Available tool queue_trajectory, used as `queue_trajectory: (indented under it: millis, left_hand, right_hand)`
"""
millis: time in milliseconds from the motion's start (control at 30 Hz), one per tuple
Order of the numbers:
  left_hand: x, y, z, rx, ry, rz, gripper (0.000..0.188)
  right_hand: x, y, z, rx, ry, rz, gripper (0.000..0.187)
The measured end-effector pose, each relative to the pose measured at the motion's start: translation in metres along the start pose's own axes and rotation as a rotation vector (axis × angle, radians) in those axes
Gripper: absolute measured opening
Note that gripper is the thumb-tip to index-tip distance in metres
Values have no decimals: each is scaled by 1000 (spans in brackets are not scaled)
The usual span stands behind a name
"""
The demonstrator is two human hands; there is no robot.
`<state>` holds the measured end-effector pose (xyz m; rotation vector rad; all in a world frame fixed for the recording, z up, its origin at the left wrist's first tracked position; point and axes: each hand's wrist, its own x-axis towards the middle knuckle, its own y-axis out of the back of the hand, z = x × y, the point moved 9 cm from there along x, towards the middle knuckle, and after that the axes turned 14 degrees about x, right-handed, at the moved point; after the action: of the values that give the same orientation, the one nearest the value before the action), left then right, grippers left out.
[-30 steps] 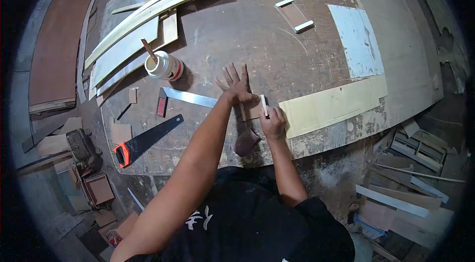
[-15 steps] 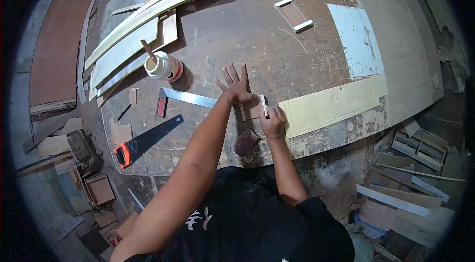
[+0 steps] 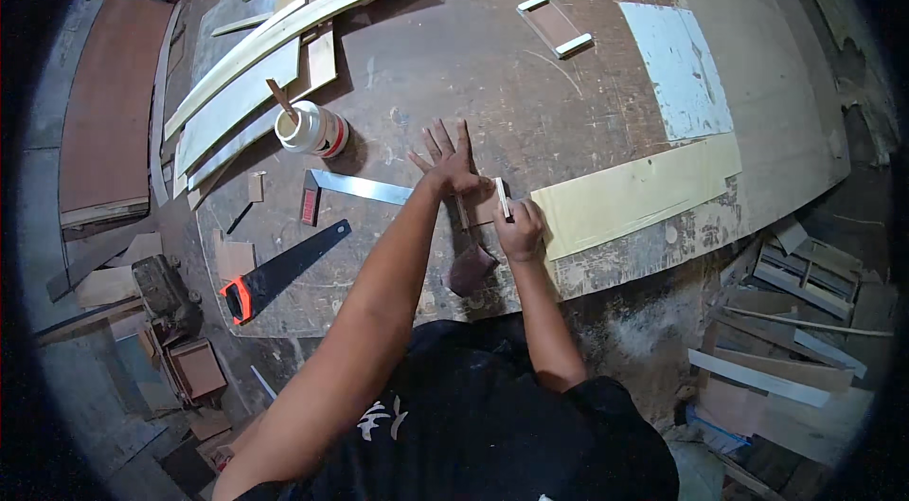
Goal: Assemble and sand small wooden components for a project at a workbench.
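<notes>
A small brown wooden panel [image 3: 481,210] lies on the worktable in front of me, with a pale strip [image 3: 503,196] along its right end. My left hand [image 3: 449,162] is spread open over the panel's far left part, its thumb reaching toward the strip. Closed at the strip's near end is my right hand [image 3: 520,228], fingers curled round it. The fingertips are partly hidden. Just nearer to me sits a crumpled dark maroon piece [image 3: 472,271], perhaps cloth or sandpaper. A try square [image 3: 365,187] lies left of my left hand, its blade end behind my forearm.
A handsaw [image 3: 298,262] with an orange handle rests at the near left. Beyond it stands a white tub [image 3: 322,132] with a stick in it, beside stacked boards [image 3: 237,89]. A panel with two pale end strips [image 3: 556,26] lies farther off; a yellowish board [image 3: 634,196] is at right.
The view has shifted slightly. Both hands keep nearly the same place and pose at the panel and strip.
</notes>
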<state>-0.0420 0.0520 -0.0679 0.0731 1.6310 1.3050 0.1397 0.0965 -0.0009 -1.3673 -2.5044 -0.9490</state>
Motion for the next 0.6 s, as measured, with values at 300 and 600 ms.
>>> queue_trajectory:
  millis: [300,600]
  left_hand:
    - [11,5,-6,18,1,47,138]
    - [7,-3,-7,-44,9,107,131]
  right_hand:
    - [10,-2,-6,6,-5,-4,14]
    - [3,3,-9,-19,-13,46,16]
